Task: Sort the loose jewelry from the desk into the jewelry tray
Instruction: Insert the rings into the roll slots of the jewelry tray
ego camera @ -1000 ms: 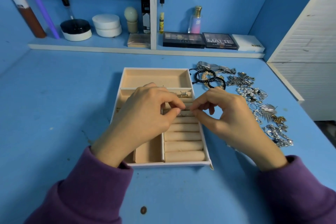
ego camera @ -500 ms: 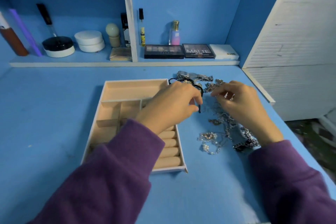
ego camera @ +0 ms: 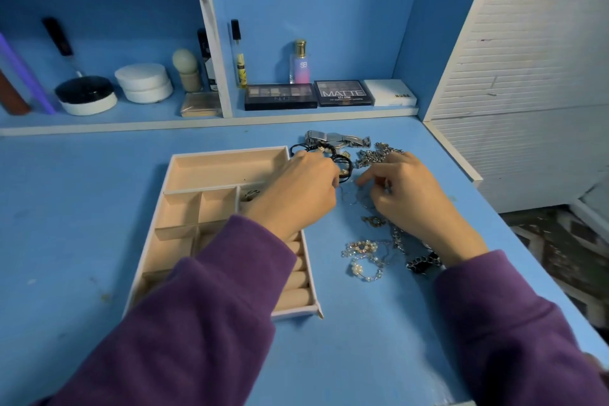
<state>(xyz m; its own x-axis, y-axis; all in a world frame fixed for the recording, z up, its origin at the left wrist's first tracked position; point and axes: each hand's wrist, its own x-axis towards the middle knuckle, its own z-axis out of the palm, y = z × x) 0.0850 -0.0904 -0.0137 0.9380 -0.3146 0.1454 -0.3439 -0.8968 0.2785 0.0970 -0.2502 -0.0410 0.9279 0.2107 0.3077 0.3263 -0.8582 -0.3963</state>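
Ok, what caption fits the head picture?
Left hand and right hand pick through loose jewelry beside the tray on a blue desk.

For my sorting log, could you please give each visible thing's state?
jewelry tray: open, one small piece inside.
left hand: fingers curled beside black cord bracelets; grip unclear.
right hand: fingers curled over loose jewelry; grip unclear.
silver watch: on desk.
perfume bottle: upright, capped.

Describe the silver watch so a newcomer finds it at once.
Start at the beige jewelry tray on the blue desk. Just past its far right corner lies the silver watch, nearest the shelf. Only it has a broad metal link band; the black cord bracelets beside it are thin.
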